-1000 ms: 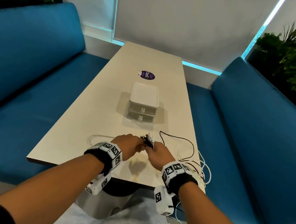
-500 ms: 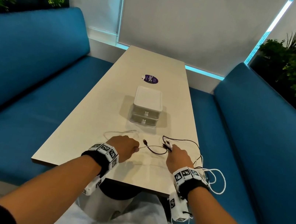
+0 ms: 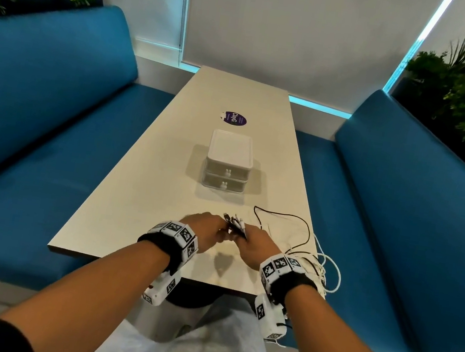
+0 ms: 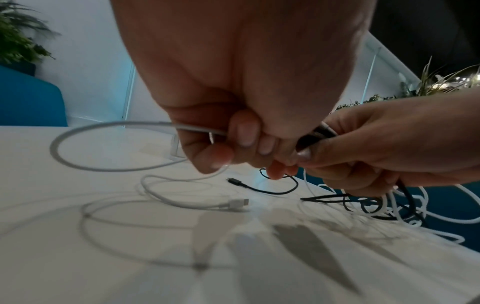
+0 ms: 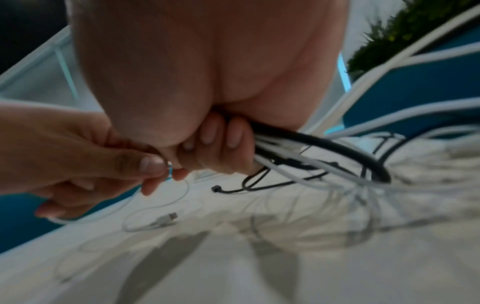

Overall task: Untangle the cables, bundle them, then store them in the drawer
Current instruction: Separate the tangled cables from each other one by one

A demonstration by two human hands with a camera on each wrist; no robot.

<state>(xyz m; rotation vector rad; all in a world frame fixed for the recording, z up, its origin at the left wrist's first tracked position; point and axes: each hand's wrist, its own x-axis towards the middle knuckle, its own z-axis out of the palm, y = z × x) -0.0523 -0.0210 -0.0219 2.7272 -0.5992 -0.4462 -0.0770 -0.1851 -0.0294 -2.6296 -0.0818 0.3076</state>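
Note:
Both hands meet over the near end of the table (image 3: 136,197). My right hand (image 3: 257,242) grips a bundle of black and white cables (image 5: 319,144), whose plug ends (image 3: 235,225) stick up between the hands. My left hand (image 3: 207,229) curls round a white cable (image 4: 85,128) and pinches it against the right hand's fingers. That cable loops on the table and ends in a white plug (image 4: 237,204). A black plug (image 4: 233,181) lies just behind it. Farther back stands the white two-drawer unit (image 3: 227,169), both drawers closed.
Slack black cable (image 3: 294,219) loops on the table right of my hands, and white cable (image 3: 330,270) hangs over the right edge. A purple sticker (image 3: 234,119) lies beyond the drawers. Blue benches (image 3: 49,131) flank the table.
Half a second ago my hands were apart with a cable stretched between them. Now they have come together again, as they were a second ago, and the plug ends are bunched at the right hand.

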